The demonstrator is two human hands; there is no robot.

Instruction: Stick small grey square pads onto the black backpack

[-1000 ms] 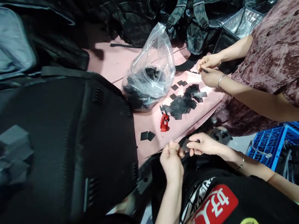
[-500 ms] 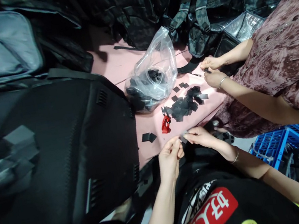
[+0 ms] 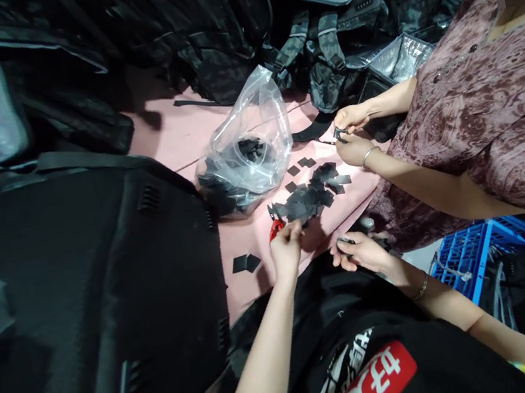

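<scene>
Fingertips of my left hand [image 3: 285, 246] pinch a black square at the near edge of the pile of squares [image 3: 310, 193] on the pink table [image 3: 250, 239]; my right hand [image 3: 358, 253] curls around a small dark piece, beside a co-worker's hands [image 3: 351, 137].

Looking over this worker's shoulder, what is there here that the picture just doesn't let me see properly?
Head view, the only one:
- The red tool: mostly covered by the left hand.
- What the right hand holds: a small dark piece, curled fingers hide it.
- The co-worker's hands: the item between them is too small to name.
- The clear plastic bag: glare blurs the black pieces inside.
- The blue crate: partly behind arms.
</scene>
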